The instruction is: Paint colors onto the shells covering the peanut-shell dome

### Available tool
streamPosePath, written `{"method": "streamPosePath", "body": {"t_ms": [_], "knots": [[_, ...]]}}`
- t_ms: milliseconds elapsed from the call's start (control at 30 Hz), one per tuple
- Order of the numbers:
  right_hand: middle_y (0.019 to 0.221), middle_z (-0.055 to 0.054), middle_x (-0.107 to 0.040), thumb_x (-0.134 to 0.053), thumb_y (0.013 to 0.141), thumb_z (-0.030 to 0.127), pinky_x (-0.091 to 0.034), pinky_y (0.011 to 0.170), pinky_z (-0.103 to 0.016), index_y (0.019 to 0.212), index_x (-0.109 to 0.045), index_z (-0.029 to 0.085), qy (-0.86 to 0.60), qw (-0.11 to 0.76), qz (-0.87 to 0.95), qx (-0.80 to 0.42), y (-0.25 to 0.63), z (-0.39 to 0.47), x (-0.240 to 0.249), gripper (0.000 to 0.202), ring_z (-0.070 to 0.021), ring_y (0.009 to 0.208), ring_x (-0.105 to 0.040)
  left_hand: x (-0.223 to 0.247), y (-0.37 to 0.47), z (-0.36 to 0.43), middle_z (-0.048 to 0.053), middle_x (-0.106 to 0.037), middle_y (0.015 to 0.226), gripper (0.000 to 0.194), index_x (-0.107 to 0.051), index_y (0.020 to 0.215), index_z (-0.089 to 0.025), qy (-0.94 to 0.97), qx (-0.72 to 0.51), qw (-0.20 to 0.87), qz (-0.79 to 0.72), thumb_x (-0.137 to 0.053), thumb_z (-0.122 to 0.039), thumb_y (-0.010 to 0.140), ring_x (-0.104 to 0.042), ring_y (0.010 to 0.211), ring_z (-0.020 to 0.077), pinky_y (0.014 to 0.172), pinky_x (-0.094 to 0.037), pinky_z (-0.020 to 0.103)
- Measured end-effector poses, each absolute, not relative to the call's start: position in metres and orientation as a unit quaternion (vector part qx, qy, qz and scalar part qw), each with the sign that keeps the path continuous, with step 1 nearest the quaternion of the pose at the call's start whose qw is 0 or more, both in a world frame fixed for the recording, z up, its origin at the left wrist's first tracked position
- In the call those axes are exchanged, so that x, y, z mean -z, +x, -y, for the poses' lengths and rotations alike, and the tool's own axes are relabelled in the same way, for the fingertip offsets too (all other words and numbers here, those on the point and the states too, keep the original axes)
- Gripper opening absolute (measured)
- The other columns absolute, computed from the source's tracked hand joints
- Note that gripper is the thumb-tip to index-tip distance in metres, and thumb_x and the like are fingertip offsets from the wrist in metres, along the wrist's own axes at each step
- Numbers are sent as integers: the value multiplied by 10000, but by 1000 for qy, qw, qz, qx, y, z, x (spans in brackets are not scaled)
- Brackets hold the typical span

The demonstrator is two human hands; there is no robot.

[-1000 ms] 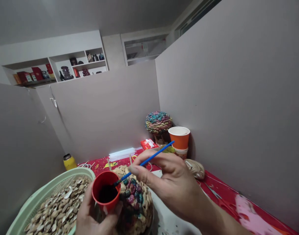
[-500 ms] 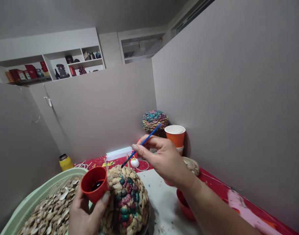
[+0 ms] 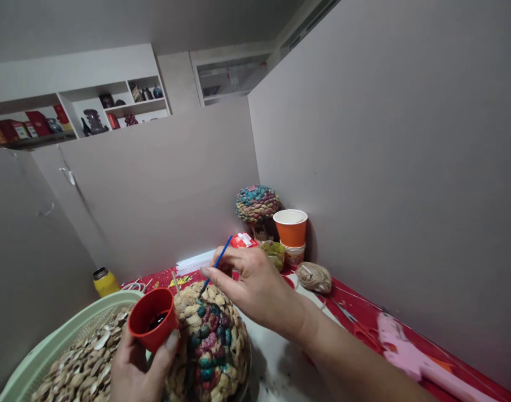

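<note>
My left hand [image 3: 144,363] holds a small red cup [image 3: 153,322] with dark liquid inside, tilted beside a rounded form [image 3: 234,346] covered in peanut shells. Teal, pink and dark red paint colours a patch of those shells [image 3: 211,340]. A thin blue brush [image 3: 216,267] is pinched in my right hand [image 3: 255,285], its dark tip at the shells just above the painted patch.
At left, a green basket [image 3: 41,357] holds shells, with a yellow bottle [image 3: 105,282] behind it. Farther back stand a colourful shell dome [image 3: 257,204] and an orange cup [image 3: 290,229]. Twine [image 3: 314,277], red scissors [image 3: 366,335] and a pink glue gun [image 3: 410,352] lie right.
My right hand has moved down and left, bringing the brush tip to the shells near the painted patch. The view has shifted, showing the twine and scissors more fully.
</note>
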State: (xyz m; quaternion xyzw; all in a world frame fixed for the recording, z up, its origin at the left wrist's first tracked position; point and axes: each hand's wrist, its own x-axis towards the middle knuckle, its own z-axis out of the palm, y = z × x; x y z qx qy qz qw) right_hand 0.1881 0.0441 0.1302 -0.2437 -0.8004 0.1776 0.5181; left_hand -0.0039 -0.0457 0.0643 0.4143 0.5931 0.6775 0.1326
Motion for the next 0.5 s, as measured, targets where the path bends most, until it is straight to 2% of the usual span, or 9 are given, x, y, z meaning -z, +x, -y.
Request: {"method": "streamPosePath", "body": {"t_ms": [100,300,500], "knots": [[596,21,-601,-614,905,203,-370,592,-245,671,-593,172,-256,493,816,-164,190,-42,-133,237,-109,572,-518,-65,-3,46,91,-772,919,638,-700,1038,-171,426,-666,125,-600,-843,-580,570,-724,914,281,792,-588,332],[547,51,-494,-611,892,184,-346,572,-246,613,-540,178,-267,455,839,-134,198,-34,-138,288,-97,538,-433,-64,2,47,94,-769,970,642,-680,1086,-176,428,-671,112,-596,-812,-593,616,-715,978,281,839,-579,331],[599,21,-580,-595,914,217,-379,597,-251,679,-588,176,-236,515,811,-146,195,-35,-135,238,-112,570,-505,-64,-8,46,94,-772,913,635,-699,1039,-170,430,-663,116,-602,-842,-575,572,-721,949,298,825,-584,354]]}}
